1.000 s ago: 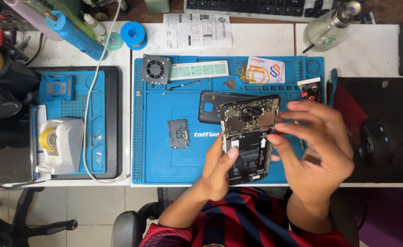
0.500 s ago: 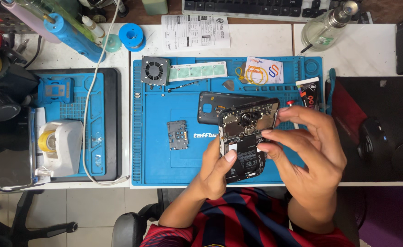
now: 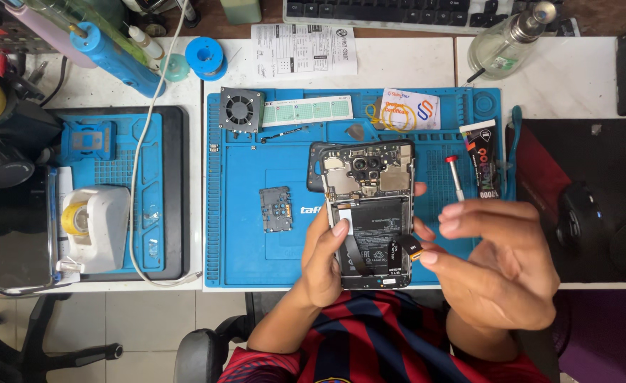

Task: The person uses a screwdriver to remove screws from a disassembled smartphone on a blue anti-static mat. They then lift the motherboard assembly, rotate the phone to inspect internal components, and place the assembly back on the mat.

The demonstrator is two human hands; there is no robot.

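Basically, blue repair mat (image 3: 256, 241) covers the desk centre, black mouse pad (image 3: 611, 177) to its right. Opened smartphone (image 3: 370, 213), back cover off with battery and board exposed, sits near the mat's near edge, clasped along its left side by the left hand (image 3: 325, 259), thumb on the battery. Right hand (image 3: 494, 266) hovers just right of it, fingertips pinching a small black-and-orange part (image 3: 410, 247). Detached metal shield plate (image 3: 276, 209) lies left; red-tipped screwdriver (image 3: 455, 176) right.
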